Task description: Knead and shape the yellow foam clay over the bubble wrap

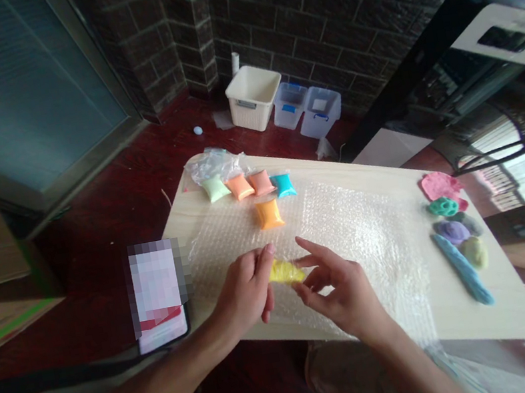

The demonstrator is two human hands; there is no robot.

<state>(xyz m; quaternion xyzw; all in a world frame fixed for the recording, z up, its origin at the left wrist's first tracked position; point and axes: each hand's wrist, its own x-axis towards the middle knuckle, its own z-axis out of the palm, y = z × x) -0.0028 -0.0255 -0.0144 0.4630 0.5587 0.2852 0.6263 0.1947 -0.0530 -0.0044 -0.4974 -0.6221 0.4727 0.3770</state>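
My left hand [248, 285] is closed on a small yellow clay packet [284, 272] in clear film, thumb on top. At the packet's right end, my right hand [334, 282] has its thumb and bent fingers around the edge, while its index finger stands out straight. Both hands are above a sheet of bubble wrap [349, 228] near the table's front edge. Just beyond them lies an orange packet [270, 214]. Behind it is a row with a pale green packet [215, 189], a light orange packet [240, 187], a salmon packet [261, 182] and a teal packet [283, 184].
On the right of the table [509, 312] lie a pink clay piece [439, 184], a green one [442, 207], a purple lump [453, 232] and a long blue roll [464, 269]. A crumpled clear bag [216, 164] rests at the back left. A white bin [253, 100] stands on the floor.
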